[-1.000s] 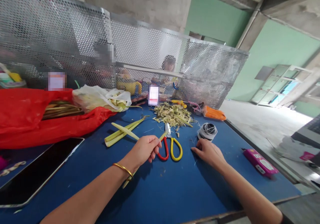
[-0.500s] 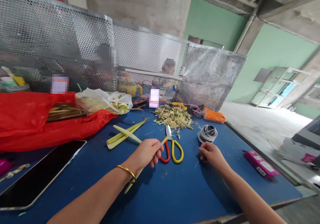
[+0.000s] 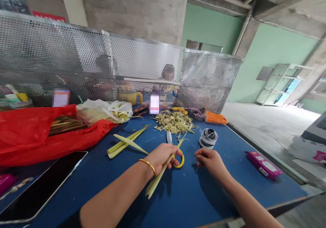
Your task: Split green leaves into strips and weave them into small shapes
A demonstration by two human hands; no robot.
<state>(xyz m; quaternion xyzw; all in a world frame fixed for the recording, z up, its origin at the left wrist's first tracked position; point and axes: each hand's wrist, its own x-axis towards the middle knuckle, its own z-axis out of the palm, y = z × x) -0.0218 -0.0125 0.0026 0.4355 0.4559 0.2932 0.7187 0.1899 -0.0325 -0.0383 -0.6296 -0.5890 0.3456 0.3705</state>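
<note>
A person's two bare hands work over a blue counter (image 3: 183, 204). The left hand (image 3: 165, 156), a gold bangle (image 3: 149, 167) on its wrist, is near the middle, its fingers curled closed around a pale green stalk (image 3: 158, 182). The stalk slants through the grip: its frayed tip points away from the person, its broader, split end comes out below the wrist. Scissors (image 3: 182, 158) lie on the counter partly hidden by this hand, blades pointing away, one yellow handle showing.

To the right, the right hand (image 3: 210, 161) is held low, thumb and fingertips pinched together on a fine thread (image 3: 197, 169). Just beyond it stands a spool (image 3: 209, 139) wound with white thread.

Left of the scissors, two thick stalks (image 3: 137, 136) lie side by side, with a pale strip (image 3: 133, 145) crossing over them. Past the scissors is a loose heap of plant shreds (image 3: 173, 122). A red plastic bag (image 3: 25, 133) and a white bag (image 3: 96, 111) fill the far left; a purple packet (image 3: 263, 165) lies at the right. A perforated metal screen (image 3: 145, 58) stands behind.
</note>
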